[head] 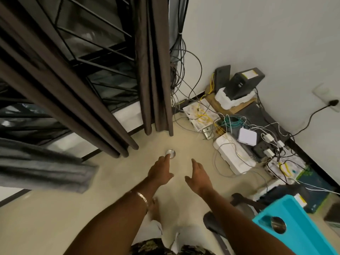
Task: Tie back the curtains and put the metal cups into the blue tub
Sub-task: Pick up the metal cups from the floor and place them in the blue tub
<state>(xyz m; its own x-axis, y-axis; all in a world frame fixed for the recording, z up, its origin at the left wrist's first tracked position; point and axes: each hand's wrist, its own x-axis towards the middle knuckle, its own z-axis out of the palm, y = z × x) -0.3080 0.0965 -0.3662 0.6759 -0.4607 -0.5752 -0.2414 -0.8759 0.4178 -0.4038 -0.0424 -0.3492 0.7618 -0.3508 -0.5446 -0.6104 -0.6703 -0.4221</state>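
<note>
a metal cup [171, 154] is seen on the beige floor [55, 218] below the brown curtains [154, 70], overlapped by the open left hand [160, 173]; contact cannot be confirmed. the right hand [199, 176] is held open and empty. a second cup [278, 224] lies in the blue tub [301, 236]. no writing can be read.

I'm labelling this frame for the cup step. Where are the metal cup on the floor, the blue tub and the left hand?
metal cup on the floor [171, 153]: head view, its rim.
blue tub [301, 234]: head view, its bare inner wall.
left hand [160, 173]: head view, its back.
</note>
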